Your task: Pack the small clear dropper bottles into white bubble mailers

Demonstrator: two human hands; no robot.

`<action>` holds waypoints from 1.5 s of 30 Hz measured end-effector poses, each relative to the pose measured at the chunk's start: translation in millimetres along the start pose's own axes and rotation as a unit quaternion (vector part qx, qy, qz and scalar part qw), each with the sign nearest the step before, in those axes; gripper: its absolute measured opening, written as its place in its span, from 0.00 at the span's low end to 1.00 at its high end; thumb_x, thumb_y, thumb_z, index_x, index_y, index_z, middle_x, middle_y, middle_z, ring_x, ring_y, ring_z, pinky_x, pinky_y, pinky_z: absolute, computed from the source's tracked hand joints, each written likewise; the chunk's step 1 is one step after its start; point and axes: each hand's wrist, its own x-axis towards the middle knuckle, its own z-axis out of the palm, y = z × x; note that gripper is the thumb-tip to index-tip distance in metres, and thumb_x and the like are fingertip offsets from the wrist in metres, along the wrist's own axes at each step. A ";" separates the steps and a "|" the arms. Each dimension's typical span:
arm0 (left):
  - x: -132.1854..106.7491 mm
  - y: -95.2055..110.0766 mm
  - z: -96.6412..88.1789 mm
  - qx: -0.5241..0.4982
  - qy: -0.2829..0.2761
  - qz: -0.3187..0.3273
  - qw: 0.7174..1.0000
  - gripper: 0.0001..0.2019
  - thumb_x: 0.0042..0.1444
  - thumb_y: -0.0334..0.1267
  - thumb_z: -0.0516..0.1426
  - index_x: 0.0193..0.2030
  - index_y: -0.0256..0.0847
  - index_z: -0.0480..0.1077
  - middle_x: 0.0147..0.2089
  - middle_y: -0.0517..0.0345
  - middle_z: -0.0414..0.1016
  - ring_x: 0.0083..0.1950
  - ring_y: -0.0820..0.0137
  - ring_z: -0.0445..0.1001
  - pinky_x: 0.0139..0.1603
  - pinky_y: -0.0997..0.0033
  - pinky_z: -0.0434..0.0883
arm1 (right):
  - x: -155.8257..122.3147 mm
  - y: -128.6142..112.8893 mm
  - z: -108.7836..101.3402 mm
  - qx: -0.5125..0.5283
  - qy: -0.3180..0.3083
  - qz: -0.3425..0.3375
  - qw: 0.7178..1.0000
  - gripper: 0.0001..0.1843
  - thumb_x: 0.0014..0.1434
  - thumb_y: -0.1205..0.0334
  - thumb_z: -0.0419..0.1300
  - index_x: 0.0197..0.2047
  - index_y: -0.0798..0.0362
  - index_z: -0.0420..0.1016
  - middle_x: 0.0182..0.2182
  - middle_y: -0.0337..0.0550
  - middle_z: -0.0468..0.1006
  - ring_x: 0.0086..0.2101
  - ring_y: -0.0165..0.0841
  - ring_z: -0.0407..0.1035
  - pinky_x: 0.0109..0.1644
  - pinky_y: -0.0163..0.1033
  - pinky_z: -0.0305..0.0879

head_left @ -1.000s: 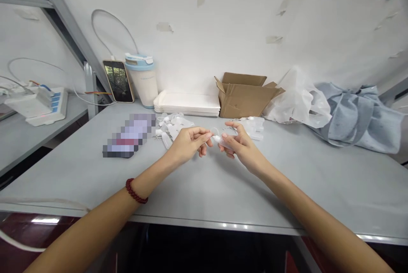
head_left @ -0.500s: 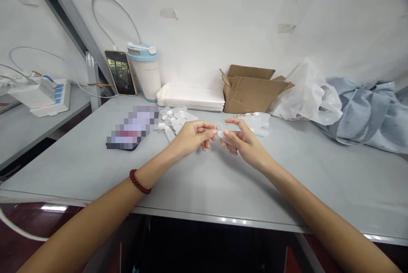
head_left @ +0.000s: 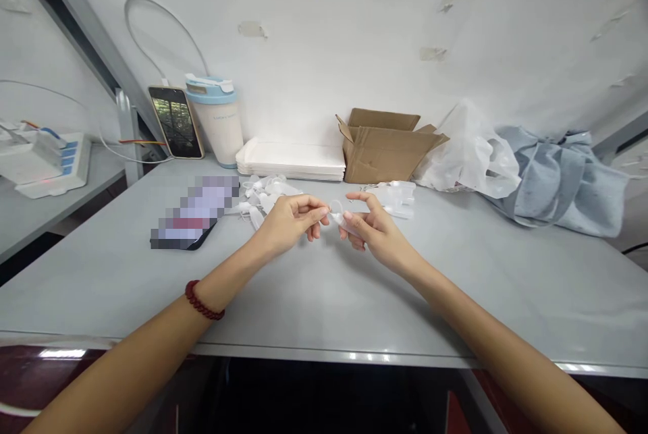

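Above the middle of the table, my two hands meet at a small translucent white plastic piece with a thin loop point(head_left: 336, 218). My left hand point(head_left: 293, 221) is closed, its thumb and forefinger pinching the piece near the loop. The tube-like body lies under the thumb of my right hand point(head_left: 377, 228), whose forefinger is raised clear of it. Fingers cover part of the piece. Behind my left hand lies a loose heap of similar translucent pieces point(head_left: 260, 194). Several more, laid close together point(head_left: 399, 196), rest beyond my right hand.
A phone with a blurred screen point(head_left: 195, 211) lies at left. Behind it stand another phone point(head_left: 177, 123) and a tumbler point(head_left: 217, 123). Along the wall are stacked white trays point(head_left: 293, 158), a cardboard box point(head_left: 387, 154), a plastic bag point(head_left: 470, 157) and a blue-grey cloth bag point(head_left: 572, 177).
The view has shifted slightly, so the table's things appear further left. The thin loop now stands a little wider above the fingers; both hands keep their hold.
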 end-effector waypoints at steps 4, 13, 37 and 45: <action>0.6 -1.5 0.5 0.023 -0.001 -0.012 1.000 0.10 0.53 0.41 0.57 0.30 0.35 0.71 0.22 0.61 0.70 0.21 0.77 0.66 0.23 0.76 0.66 | -0.1 2.2 0.8 0.009 -0.007 0.001 1.000 0.22 0.59 0.50 0.53 0.51 0.49 0.51 0.23 0.32 0.69 0.18 0.24 0.53 0.23 0.34 0.54; -1.6 6.5 4.7 0.033 -0.010 -0.018 0.999 0.10 0.52 0.42 0.56 0.28 0.36 0.70 0.20 0.62 0.69 0.20 0.76 0.66 0.24 0.74 0.66 | -1.9 3.0 4.5 -0.004 -0.007 -0.013 1.000 0.21 0.59 0.50 0.52 0.51 0.50 0.52 0.24 0.33 0.68 0.19 0.24 0.53 0.24 0.34 0.55; 0.3 27.0 -83.6 0.097 0.279 -0.082 0.952 0.09 0.39 0.42 0.59 0.19 0.39 0.70 0.22 0.59 0.69 0.25 0.72 0.64 0.22 0.77 0.61 | 1.9 -13.3 -37.6 -0.159 0.291 -0.136 0.933 0.19 0.50 0.67 0.47 0.44 0.52 0.71 0.17 0.33 0.70 0.22 0.30 0.57 0.29 0.35 0.55; 7.5 8.0 -86.7 0.118 0.246 -0.105 0.956 0.08 0.38 0.41 0.61 0.19 0.38 0.71 0.20 0.59 0.70 0.21 0.74 0.64 0.21 0.76 0.63 | 5.4 -6.6 -35.5 -0.162 0.250 -0.097 0.950 0.11 0.43 0.68 0.48 0.22 0.51 0.72 0.13 0.35 0.66 0.17 0.28 0.52 0.22 0.34 0.48</action>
